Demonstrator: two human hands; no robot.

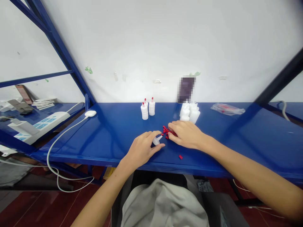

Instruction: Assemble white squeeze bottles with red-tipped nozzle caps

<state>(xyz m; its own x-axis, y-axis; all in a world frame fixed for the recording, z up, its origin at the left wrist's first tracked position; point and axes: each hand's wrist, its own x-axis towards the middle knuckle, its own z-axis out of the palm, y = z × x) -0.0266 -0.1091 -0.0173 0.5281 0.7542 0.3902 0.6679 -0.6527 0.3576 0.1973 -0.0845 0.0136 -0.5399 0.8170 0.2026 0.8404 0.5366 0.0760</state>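
- Grey cloth [163,205] covers the lap, closest of all, well on the near side of the pile of red caps [165,130].
- Blue table [106,132] next, its front edge running along the near side of that pile.
- One loose cap [181,157] lies on its own, nearer than the pile and a little right.
- And look at the left hand [142,146], just left of the pile: thumb and fingers partly open, curved around a white bottle [155,141], mostly hidden, its narrow tip angled toward the caps.
- Over to the right hand [186,134]: it covers the pile's right side, fingers bent down among the caps. Has it pinched one? Cannot tell; the fingertips are hidden.
- Beyond the pile and left, three bottles [145,113] stand upright, each topped in red!
- Behind the pile and right, a tight bunch of bottles [194,114], all white.
- Farther right of the pile, a clear plastic bag [227,109] lies flat, something red inside.
- Past the pile at the back, a blurred dark panel [186,90] stands before the white wall [132,37].
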